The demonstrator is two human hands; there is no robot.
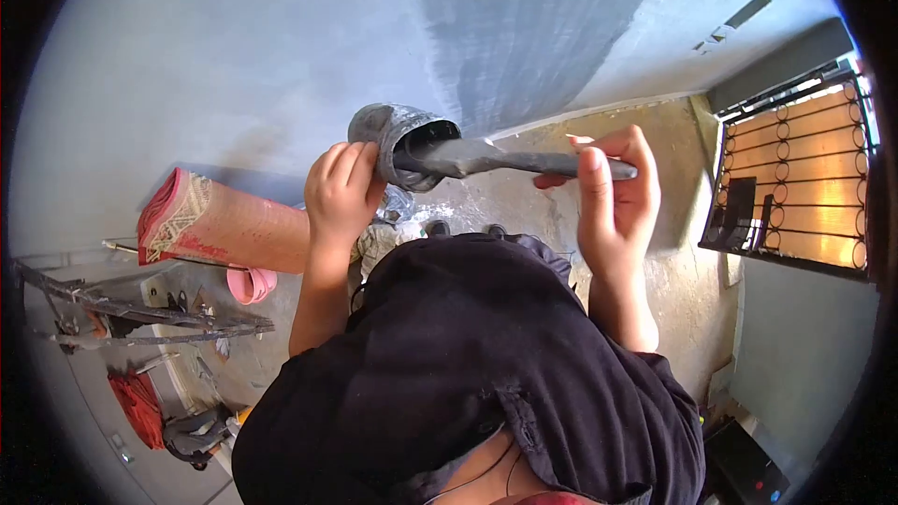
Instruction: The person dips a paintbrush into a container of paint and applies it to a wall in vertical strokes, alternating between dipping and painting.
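My left hand (342, 194) is wrapped round the side of a dark, paint-smeared pot (371, 122), which is tilted with its mouth toward the right. In my right hand (619, 201) is the handle of a paintbrush (528, 162), pinched between thumb and fingers. The brush lies nearly level and is coated in grey paint. Its head reaches into the mouth of the pot, so the bristle tips are hidden. Ahead, the pale wall (281, 47) carries a broad patch of darker grey paint (524, 33).
A rolled red carpet (238, 223) leans at the left above a pink tub (251, 286). A paint-stained ladder-like frame (159, 310) stands farther left. At the right is a window with a black metal grille (795, 173). Crumpled plastic (398, 206) lies on the floor near my feet.
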